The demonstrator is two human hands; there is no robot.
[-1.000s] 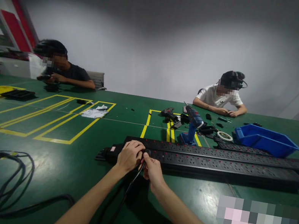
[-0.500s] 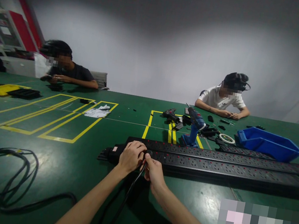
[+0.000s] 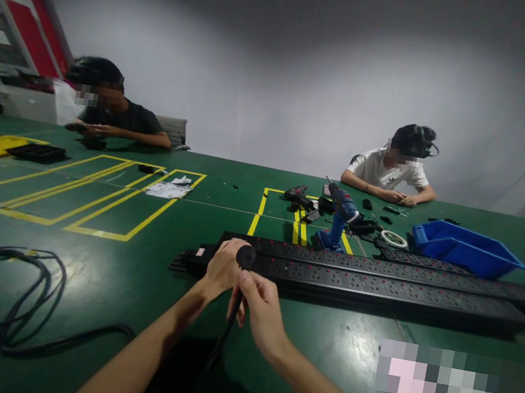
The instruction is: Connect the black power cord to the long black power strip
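Between my hands a round black plug (image 3: 246, 257) stands raised, its round face toward me, with a black cable (image 3: 228, 326) hanging down from it. My right hand (image 3: 261, 301) is closed, pinching the plug at its cable end between thumb and fingers. My left hand (image 3: 224, 265) is right against the plug's left side, in front of the end of the nearer power strip; its fingers are largely hidden behind the plug. Two long black power strips (image 3: 378, 287) with rows of sockets and small red marks lie side by side, reaching off to the right.
A coil of black cable (image 3: 18, 316) lies at left. Beyond the strips are a blue cordless drill (image 3: 337, 216), a second drill (image 3: 297, 194), a blue bin (image 3: 469, 250) and a tape roll (image 3: 394, 239). Papers (image 3: 170, 188) lie within yellow tape lines. Two people sit across the green table (image 3: 134, 289).
The plug has come up from beside the strip toward me and turned its round face to view. My right hand has lowered slightly with it; my left hand has turned beside it.
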